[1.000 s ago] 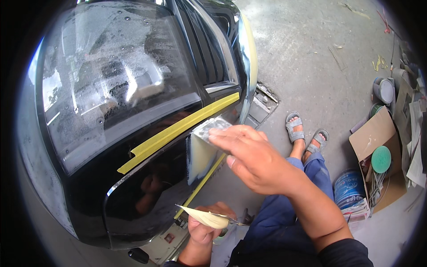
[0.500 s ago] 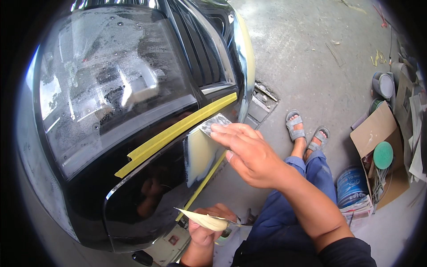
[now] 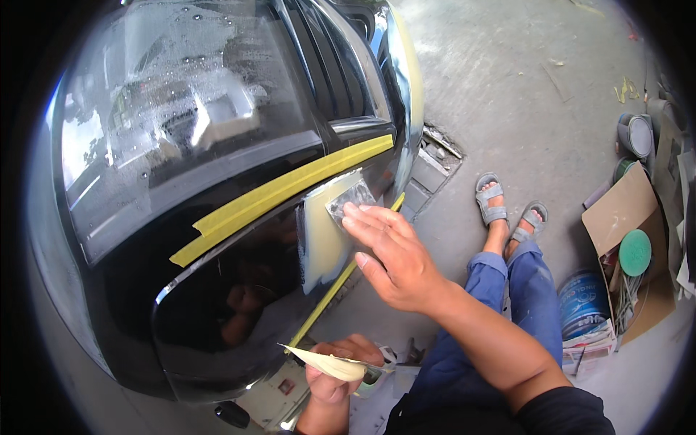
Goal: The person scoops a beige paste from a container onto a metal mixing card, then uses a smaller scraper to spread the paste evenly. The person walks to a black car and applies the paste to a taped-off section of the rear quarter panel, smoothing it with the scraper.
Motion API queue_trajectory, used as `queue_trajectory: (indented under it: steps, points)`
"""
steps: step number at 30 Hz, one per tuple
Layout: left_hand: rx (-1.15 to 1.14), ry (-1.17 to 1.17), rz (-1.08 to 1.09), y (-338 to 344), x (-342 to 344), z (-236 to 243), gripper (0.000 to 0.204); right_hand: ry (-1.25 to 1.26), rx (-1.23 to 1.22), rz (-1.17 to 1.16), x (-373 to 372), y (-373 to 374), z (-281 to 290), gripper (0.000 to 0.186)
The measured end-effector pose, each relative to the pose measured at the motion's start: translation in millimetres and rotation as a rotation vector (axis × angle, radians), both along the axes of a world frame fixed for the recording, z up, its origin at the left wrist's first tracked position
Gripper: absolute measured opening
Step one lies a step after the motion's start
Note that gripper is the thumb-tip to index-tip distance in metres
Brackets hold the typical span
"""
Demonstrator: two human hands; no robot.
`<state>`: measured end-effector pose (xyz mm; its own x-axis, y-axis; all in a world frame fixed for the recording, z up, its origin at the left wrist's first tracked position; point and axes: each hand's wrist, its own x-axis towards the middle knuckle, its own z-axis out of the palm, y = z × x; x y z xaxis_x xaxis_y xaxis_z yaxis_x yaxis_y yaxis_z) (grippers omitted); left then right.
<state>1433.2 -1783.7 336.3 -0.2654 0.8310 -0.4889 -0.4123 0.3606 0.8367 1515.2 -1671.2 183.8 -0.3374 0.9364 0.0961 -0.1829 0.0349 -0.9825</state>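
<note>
My right hand (image 3: 395,257) grips a thin, smeared putty spreader (image 3: 352,197), its blade lying on the upper right part of a cream filler patch (image 3: 319,235). This patch sits on the black car door (image 3: 239,290) and has a grey, sanded-looking border. At the bottom centre, my left hand (image 3: 330,388) is closed around a flat putty plate (image 3: 371,361), partly hidden by the filler and fingers. A mound of cream filler (image 3: 335,365) lies on the plate, tapering to a point at the left.
Yellow masking tape (image 3: 290,192) runs above the patch, with a thinner yellow strip (image 3: 326,304) below. The car's wet window glass (image 3: 188,109) is at upper left. My sandalled feet stand on the concrete floor (image 3: 493,87). A cardboard box (image 3: 620,210) and blue bucket (image 3: 582,301) are at right.
My right hand and the spreader have moved down from the patch's upper edge, onto the filler. The view has shifted slightly. My left hand still holds the loaded plate.
</note>
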Motion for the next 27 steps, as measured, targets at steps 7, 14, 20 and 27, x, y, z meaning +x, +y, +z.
queue_trajectory:
  steps: [7, 14, 20, 27]
  points:
    - [-0.016, 0.113, -0.011, -32, -1, 1, 0.034, -0.001, 0.064, -0.032, -15, -37, -11, 0.051]
    - [0.029, 0.180, 0.097, -55, -11, 9, 0.029, -0.035, 0.102, -0.082, -32, -73, -15, 0.045]
    - [-0.021, 0.282, 0.014, -38, -19, 15, 0.044, -0.089, 0.136, -0.106, -37, -96, -17, 0.042]
    - [-0.004, 0.244, 0.217, -22, -6, 15, 0.060, 0.281, -0.198, 0.016, 23, -96, 11, 0.048]
